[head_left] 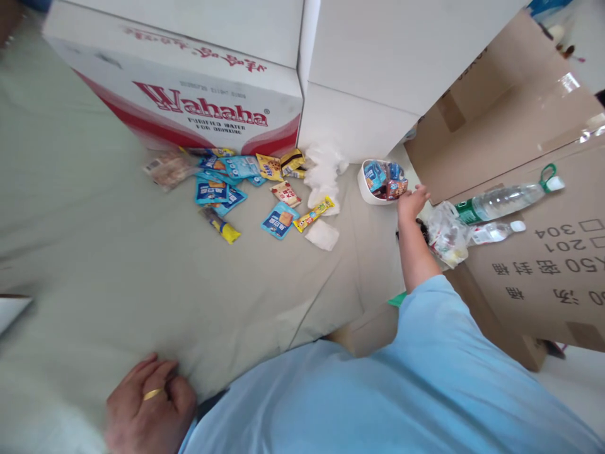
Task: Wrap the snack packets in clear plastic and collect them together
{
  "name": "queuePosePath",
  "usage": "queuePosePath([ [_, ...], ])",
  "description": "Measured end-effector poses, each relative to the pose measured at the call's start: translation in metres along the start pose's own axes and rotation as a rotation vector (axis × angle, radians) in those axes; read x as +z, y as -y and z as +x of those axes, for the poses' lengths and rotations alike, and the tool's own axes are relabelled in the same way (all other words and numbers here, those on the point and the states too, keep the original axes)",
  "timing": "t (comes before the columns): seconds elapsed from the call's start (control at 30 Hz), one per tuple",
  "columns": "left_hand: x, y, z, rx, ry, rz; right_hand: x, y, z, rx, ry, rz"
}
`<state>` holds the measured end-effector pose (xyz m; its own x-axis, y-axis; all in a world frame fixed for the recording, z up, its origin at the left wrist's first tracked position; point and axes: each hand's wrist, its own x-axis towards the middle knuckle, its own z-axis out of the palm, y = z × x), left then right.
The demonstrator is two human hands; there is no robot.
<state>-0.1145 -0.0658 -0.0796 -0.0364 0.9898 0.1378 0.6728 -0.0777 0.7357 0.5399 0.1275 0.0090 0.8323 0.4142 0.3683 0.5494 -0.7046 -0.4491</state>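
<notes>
My right hand (413, 200) reaches to the right end of a small white container (367, 193), its fingers apart and at least close to the rim. Snack packets, one blue (375, 176) and one brown-red (396, 188), fill the container. My left hand (150, 403), with a gold ring on one finger, rests on the greenish-grey sheet (236, 284), its fingers curled and nothing visible in them. Between the hands lie a blue snack packet (279, 220), a yellow stick packet (314, 214), a small cream packet (285, 193) and a white packet (322, 234).
More snack packets (212, 190) lie heaped against a Wahaha water carton (198, 107). Clear crumpled plastic (325, 167) sits by the white carton (352, 126). At right, a large bottle (505, 200), a smaller bottle (496, 232) and a plastic bag (447, 230) lie by brown cardboard (510, 113).
</notes>
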Motion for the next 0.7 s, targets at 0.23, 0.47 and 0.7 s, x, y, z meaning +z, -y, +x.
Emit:
queuePosePath([
  [0.23,0.001,-0.017,0.009,0.079,-0.133,0.177,0.003,0.026,0.002,-0.263,0.1,0.037],
  [0.47,0.005,-0.015,0.009,0.123,-0.18,0.177,-0.029,0.033,-0.053,-0.42,0.039,0.212],
  [0.7,0.004,-0.014,0.011,0.131,-0.161,0.162,-0.043,0.056,-0.163,-0.923,0.769,0.392],
])
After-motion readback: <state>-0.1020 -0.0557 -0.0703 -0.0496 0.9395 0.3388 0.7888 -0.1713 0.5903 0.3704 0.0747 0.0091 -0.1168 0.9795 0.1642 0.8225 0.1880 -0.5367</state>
